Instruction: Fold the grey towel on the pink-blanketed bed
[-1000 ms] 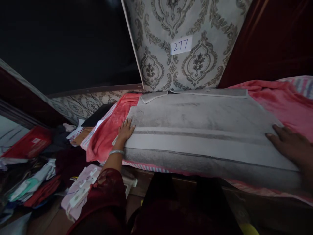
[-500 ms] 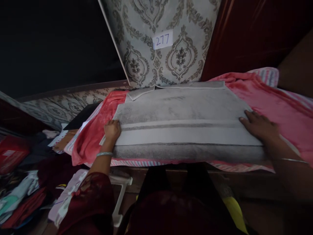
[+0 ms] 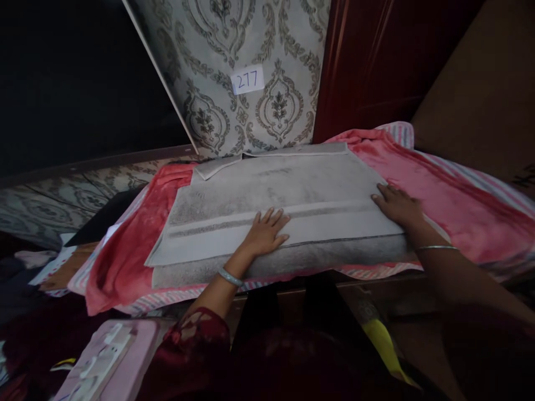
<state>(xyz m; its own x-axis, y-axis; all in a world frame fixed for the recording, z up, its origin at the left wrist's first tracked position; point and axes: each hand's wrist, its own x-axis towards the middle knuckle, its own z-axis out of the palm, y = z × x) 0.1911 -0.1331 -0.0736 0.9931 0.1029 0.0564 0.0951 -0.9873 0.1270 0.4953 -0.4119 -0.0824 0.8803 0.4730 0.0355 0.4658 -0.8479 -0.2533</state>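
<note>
Grey towel (image 3: pixel 276 192) is laid on pink blanket (image 3: pixel 434 206), long axis set left to right, left end angled slightly nearer. Left hand (image 3: pixel 264 234) is rested mid-towel, right hand (image 3: pixel 399 209) at right end, fingers (image 3: pixel 271 216) spread flat.

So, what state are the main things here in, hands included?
Grey towel: lying flat, back edge partly turned over.
Pink blanket: spread beneath the towel.
Left hand: open, resting on the towel.
Right hand: open, at the towel's right edge.
Paper: marked 277, on the wall.
Screen: dark.
</note>
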